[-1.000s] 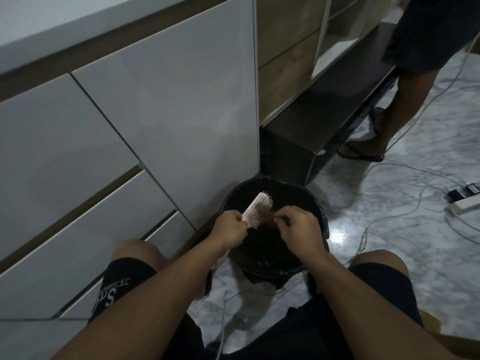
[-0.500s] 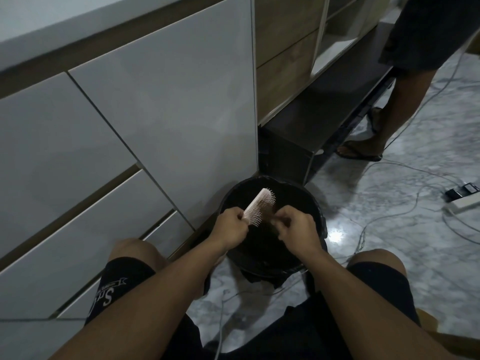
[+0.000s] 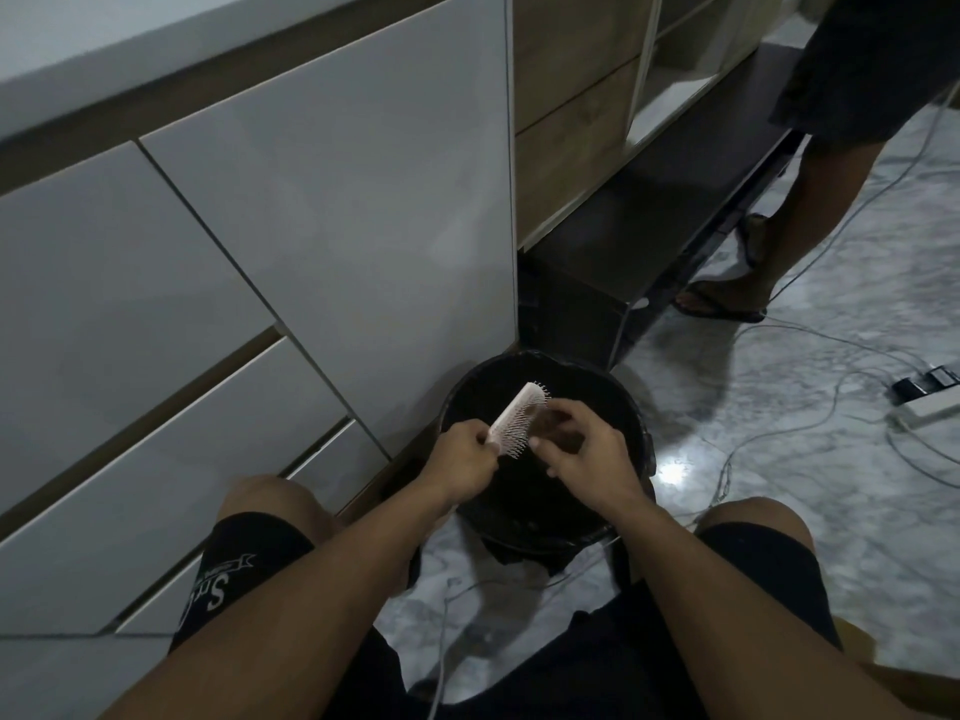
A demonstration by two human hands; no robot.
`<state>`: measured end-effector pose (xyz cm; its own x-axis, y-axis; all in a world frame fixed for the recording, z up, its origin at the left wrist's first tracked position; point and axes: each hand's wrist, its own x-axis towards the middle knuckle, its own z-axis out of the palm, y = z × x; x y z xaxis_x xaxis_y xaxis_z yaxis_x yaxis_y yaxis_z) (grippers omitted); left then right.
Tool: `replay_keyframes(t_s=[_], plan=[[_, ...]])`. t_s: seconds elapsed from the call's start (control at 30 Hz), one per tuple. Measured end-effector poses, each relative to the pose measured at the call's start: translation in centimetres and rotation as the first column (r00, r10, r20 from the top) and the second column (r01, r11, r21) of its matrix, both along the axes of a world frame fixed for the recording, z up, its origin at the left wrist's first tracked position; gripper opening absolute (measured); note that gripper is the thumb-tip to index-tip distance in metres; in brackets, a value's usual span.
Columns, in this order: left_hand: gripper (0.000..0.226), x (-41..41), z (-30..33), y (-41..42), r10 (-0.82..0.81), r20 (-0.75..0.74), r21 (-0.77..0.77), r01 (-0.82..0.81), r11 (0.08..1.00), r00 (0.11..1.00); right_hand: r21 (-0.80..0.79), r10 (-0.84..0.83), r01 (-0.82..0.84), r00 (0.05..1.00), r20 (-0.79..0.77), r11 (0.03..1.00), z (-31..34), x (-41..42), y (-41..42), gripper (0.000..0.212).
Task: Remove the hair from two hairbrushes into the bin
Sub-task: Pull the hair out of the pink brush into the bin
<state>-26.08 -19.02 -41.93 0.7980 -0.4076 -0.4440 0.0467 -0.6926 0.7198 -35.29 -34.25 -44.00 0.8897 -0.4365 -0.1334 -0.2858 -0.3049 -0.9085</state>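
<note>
A pale pink hairbrush [image 3: 515, 423] is held over the round black bin [image 3: 457, 402] on the floor, bristles facing right and towards me. My left hand [image 3: 460, 457] grips its handle. My right hand [image 3: 587, 449] is at the bristle side, its fingers curled and pinching a dark tuft of hair [image 3: 548, 423] against the bristles. Only one hairbrush is in view. The bin's inside is too dark to make out.
White cabinet doors [image 3: 311, 241] stand close on the left, a dark low shelf [image 3: 639, 236] behind the bin. A person's sandalled foot [image 3: 722, 298] stands at the right. Cables [image 3: 779, 407] and a power strip [image 3: 930, 392] lie on the marble floor. My knees flank the bin.
The brush has tilted slightly, its head rising further over the bin. My right hand's fingers have moved up along the bristles, pulling at the hair.
</note>
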Motion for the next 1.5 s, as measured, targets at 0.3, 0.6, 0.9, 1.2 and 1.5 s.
replay_keyframes(t_s=[0.3, 0.6, 0.9, 1.2, 1.5], plan=[[0.016, -0.4, -0.1, 0.1, -0.099, 0.02, 0.029, 0.098, 0.995, 0.995, -0.116, -0.087, 0.092, 0.995, 0.05, 0.989, -0.2, 0.1, -0.2, 0.019], [0.011, 0.6, 0.1, 0.2, 0.02, 0.0, 0.031, -0.02, 0.999, 1.0, -0.035, -0.262, 0.262, 0.965, 0.006, 0.965, -1.1, 0.2, -1.6, 0.021], [0.008, -0.2, 0.6, -0.5, -0.105, -0.108, -0.065, 0.099, 0.993, 0.989, 0.067, -0.01, 0.004, 0.997, 0.08, 0.998, -0.5, 0.3, 0.2, 0.043], [0.013, 0.0, 0.7, -0.2, -0.062, -0.049, -0.018, 0.062, 0.998, 0.997, 0.106, -0.162, 0.158, 0.986, 0.03, 0.982, -0.7, 0.5, -0.5, 0.014], [0.021, -0.4, 1.5, -0.8, -0.101, -0.173, -0.028, 0.097, 0.995, 0.98, 0.01, -0.056, 0.056, 0.996, 0.066, 0.998, -0.4, 0.8, 0.6, 0.024]])
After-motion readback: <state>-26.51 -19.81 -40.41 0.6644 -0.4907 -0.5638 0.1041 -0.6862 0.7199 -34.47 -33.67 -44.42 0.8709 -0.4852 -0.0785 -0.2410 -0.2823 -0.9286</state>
